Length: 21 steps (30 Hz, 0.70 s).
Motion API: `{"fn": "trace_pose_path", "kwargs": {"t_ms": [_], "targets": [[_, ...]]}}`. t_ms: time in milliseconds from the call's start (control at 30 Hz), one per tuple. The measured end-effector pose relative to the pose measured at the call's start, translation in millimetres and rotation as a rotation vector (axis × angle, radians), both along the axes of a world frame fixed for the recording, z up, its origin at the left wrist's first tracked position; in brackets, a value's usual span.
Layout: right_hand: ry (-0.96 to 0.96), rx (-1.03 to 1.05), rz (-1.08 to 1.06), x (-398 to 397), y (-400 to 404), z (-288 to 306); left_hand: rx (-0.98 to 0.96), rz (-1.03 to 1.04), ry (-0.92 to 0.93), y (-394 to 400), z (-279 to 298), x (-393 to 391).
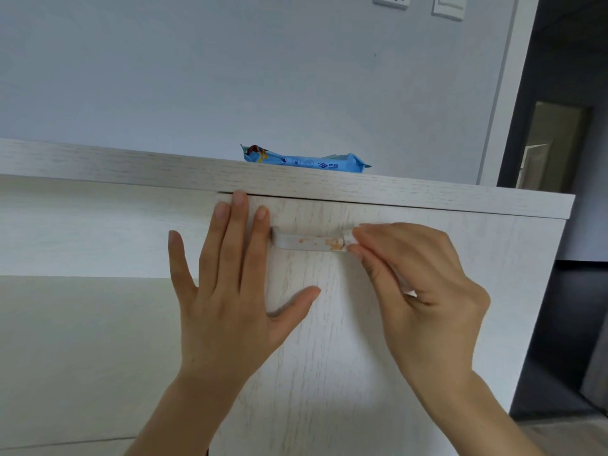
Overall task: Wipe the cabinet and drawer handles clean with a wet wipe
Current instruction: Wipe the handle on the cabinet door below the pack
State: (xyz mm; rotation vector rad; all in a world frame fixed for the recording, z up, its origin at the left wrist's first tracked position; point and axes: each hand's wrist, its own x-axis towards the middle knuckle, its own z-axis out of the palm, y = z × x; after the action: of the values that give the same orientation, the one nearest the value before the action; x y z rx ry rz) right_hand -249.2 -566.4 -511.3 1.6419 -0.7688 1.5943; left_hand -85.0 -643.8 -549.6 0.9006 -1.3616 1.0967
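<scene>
The left hand [227,291] lies flat against the pale wood-grain cabinet door [329,357], fingers straight and spread, thumb splayed out to the right. Its middle fingertip reaches the seam under the cabinet top [131,166], and its index finger sits just beside the left end of the handle [306,241].

The right hand [421,284] is at the right end of that handle, fingers curled and bunched together, pinching a white wet wipe [349,236]. Only small bits of the wipe show: a fold at the fingertips pressed against the handle, and a scrap peeking out between thumb and palm lower down.

The handle is a white horizontal bar mounted high on the door. Orange-brown smears [332,243] sit on its right half, right next to the wipe, with a smaller speck nearer the middle. Faint orange marks also tint the door surface just above the bar.

On the cabinet top, behind the front edge and above the handle, lies a blue pack of wet wipes [309,161], flat on its side; whether it is open or sealed cannot be told. The wall [230,77] behind is pale grey-blue.
</scene>
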Motion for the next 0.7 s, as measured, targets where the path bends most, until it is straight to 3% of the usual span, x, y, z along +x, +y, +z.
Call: {"fn": "trace_pose_path", "kwargs": {"t_ms": [200,367,533,700], "targets": [[-0.025,-0.018,-0.034,2,0,-1,0.003,0.001,0.000,-1,-1,0],[-0.216,-0.005,0.034,4,2,-6,0.006,-0.019,-0.001,0,-1,1],[-0.095,-0.020,0.004,10,-4,-5,0.005,-0.018,0.002,0,0,0],[-0.118,-0.021,-0.018,12,-4,-8,0.002,-0.013,0.002,-1,-1,0]]}}
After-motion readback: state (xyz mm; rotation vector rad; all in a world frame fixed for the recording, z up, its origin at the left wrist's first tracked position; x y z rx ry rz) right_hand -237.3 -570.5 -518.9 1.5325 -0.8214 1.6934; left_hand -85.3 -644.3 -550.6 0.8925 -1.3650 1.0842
